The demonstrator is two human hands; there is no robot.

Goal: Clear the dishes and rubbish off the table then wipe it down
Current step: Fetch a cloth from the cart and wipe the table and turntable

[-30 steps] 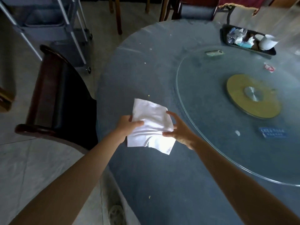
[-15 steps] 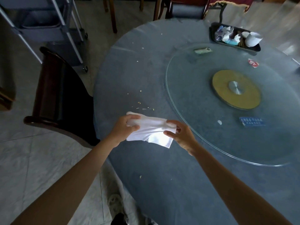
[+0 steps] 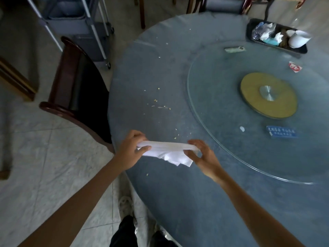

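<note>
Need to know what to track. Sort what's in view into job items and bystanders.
Job: cloth, held by left hand and right hand; crumbs; tray of rubbish; cup; wrappers; table.

Bystanders: chair; cart; turntable.

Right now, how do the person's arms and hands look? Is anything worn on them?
Both arms are bare from the edge of the picture to the fingers: no sleeves show. The left hand and the right hand wear no gloves, and I see no watch, bracelet or ring on either wrist or finger. The forearms are slender and lie in dim light, so fine marks cannot be told.
</note>
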